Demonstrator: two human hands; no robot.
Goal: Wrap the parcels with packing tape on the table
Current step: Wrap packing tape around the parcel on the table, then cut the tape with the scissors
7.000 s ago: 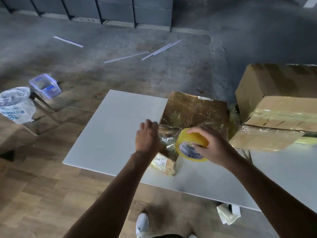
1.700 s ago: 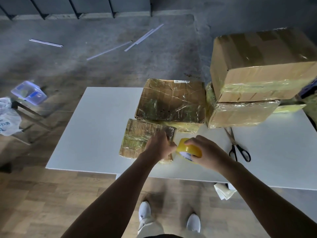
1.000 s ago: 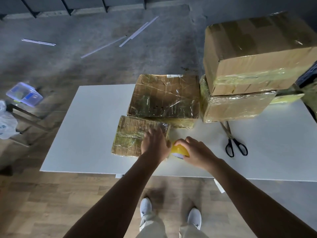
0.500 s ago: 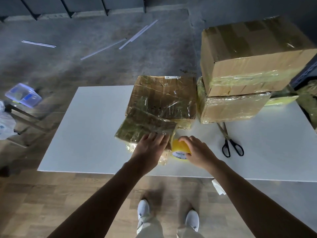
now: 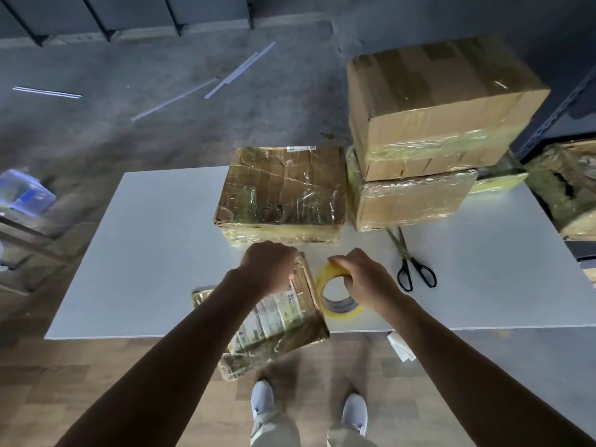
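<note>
The left hand [image 5: 269, 269] grips the far edge of a small flat brown cardboard parcel [image 5: 283, 321] that is shiny with tape. Its fingers [image 5: 290, 258] are curled tight over that edge. The small parcel stands tipped up at the near side of the white bench [image 5: 154, 253], and its low end hangs out past the bench edge. I think it is held up like this so tape can go round its other side. A white paper label on it faces up.

The right hand [image 5: 364, 279] holds a round roll of yellow packing tape [image 5: 342, 312], with its fingers curled over the top. The roll is just beside the small parcel's right side. Keeping it close may help keep the tape short and tight. I cannot tell if a strip joins the roll to the parcel.

Behind the hands lies a bigger flat brown parcel [image 5: 283, 188]. To the right, a large brown box [image 5: 435, 101] sits on a lower wrapped box [image 5: 409, 201]. Black-handled scissors [image 5: 416, 272] lie near, handy for cutting.

A second ago the small parcel lay flat with the left hand on top. Half a second ago it was starting to tip. Now it is flipped up and shows its label. The roll has stayed by its right side.
</note>
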